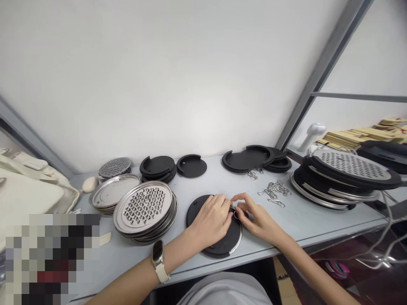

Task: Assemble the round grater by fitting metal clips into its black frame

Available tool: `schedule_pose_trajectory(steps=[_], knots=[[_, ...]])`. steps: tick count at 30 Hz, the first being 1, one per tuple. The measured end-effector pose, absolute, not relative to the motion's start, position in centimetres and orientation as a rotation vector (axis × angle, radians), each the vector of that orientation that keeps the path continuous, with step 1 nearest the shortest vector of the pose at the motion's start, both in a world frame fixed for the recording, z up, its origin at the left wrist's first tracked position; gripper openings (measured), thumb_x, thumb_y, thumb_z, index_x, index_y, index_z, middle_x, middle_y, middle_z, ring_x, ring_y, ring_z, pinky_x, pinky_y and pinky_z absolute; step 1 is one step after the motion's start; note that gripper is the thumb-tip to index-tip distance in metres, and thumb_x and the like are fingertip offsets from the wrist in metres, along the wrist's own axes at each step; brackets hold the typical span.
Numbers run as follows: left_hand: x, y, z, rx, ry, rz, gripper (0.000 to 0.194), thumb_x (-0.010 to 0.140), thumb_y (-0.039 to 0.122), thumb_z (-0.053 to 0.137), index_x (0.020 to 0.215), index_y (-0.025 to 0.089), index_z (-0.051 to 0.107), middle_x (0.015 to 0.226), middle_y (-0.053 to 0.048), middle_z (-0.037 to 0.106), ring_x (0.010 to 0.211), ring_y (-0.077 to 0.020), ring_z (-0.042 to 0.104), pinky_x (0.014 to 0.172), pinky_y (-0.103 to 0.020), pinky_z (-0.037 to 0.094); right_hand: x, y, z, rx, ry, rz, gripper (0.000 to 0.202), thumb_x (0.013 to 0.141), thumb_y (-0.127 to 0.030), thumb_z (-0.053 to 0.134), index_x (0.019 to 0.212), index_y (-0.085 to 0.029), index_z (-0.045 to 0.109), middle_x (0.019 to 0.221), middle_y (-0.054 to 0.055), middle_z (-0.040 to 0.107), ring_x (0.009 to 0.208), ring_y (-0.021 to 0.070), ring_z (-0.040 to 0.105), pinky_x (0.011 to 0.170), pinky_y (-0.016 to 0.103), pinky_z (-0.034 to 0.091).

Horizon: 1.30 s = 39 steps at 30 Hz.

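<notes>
A black round disc (219, 245) with a metal rim along its right side lies flat near the table's front edge. My left hand (212, 218) rests across it, fingers bent and fingertips at a small metal wire clip (235, 214) by the disc's upper right edge. From the other side my right hand (256, 220) pinches the same clip between thumb and forefinger. Part of the clip is hidden by the fingers. A loose pile of similar wire clips (276, 189) lies just beyond my right hand.
To the left stand stacked metal grater discs (144, 206) and plain metal discs (115, 190). Black round holders (158, 166) and more black holders (248, 159) line the wall. A tall stack of black-and-metal discs (340, 180) stands right, near a white handheld device (312, 136).
</notes>
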<state>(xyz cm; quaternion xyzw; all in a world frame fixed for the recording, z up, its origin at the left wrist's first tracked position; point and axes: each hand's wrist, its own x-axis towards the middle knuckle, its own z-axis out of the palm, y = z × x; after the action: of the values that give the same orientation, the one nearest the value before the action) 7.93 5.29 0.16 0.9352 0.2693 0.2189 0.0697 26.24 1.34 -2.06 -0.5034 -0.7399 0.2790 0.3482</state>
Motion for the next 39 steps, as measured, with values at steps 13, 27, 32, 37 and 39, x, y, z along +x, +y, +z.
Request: schedule_pose_trajectory(steps=[13, 27, 32, 37, 39], knots=[[7.89, 5.46, 0.07, 2.811, 0.780, 0.675, 0.012, 0.092, 0.014, 0.045, 0.103, 0.016, 0.051, 0.097, -0.006, 0.053, 0.092, -0.0222, 0.052, 0.083, -0.036, 0.044, 26.27, 1.31, -2.04, -1.298, -1.940, 0.728, 0.018, 0.097, -0.027, 0.036, 0.115, -0.023, 0.037, 0.063, -0.008, 0.038, 0.056, 0.0125, 0.039, 0.056, 0.022, 0.033], [7.93, 5.49, 0.06, 2.814, 0.808, 0.688, 0.015, 0.091, 0.015, 0.048, 0.106, 0.015, 0.051, 0.095, -0.005, 0.053, 0.091, -0.0218, 0.052, 0.082, -0.035, 0.044, 26.24, 1.26, -2.13, -1.293, -1.931, 0.695, 0.018, 0.097, -0.024, 0.035, 0.115, -0.023, 0.037, 0.063, -0.007, 0.044, 0.056, 0.0127, 0.039, 0.056, 0.022, 0.033], [7.91, 5.42, 0.04, 2.820, 0.815, 0.683, 0.014, 0.091, 0.015, 0.048, 0.104, 0.015, 0.052, 0.094, -0.005, 0.053, 0.090, -0.0220, 0.051, 0.082, -0.035, 0.044, 26.27, 1.22, -2.21, -1.285, -1.931, 0.693, 0.019, 0.097, -0.025, 0.036, 0.115, -0.023, 0.038, 0.063, -0.007, 0.043, 0.055, 0.0126, 0.039, 0.055, 0.022, 0.033], [7.90, 5.42, 0.17, 2.833, 0.806, 0.670, 0.016, 0.092, 0.015, 0.047, 0.106, 0.015, 0.053, 0.094, -0.005, 0.053, 0.090, -0.0221, 0.051, 0.082, -0.035, 0.044, 26.20, 1.30, -2.22, -1.276, -1.931, 0.662, 0.018, 0.096, -0.024, 0.036, 0.114, -0.024, 0.039, 0.062, -0.008, 0.040, 0.055, 0.0125, 0.038, 0.055, 0.021, 0.033], [7.90, 5.42, 0.20, 2.833, 0.804, 0.668, 0.016, 0.092, 0.015, 0.047, 0.107, 0.016, 0.053, 0.093, -0.005, 0.053, 0.089, -0.0221, 0.051, 0.082, -0.035, 0.044, 26.19, 1.33, -2.28, -1.275, -1.928, 0.655, 0.018, 0.096, -0.025, 0.036, 0.114, -0.024, 0.038, 0.062, -0.008, 0.040, 0.055, 0.0125, 0.038, 0.055, 0.021, 0.034]])
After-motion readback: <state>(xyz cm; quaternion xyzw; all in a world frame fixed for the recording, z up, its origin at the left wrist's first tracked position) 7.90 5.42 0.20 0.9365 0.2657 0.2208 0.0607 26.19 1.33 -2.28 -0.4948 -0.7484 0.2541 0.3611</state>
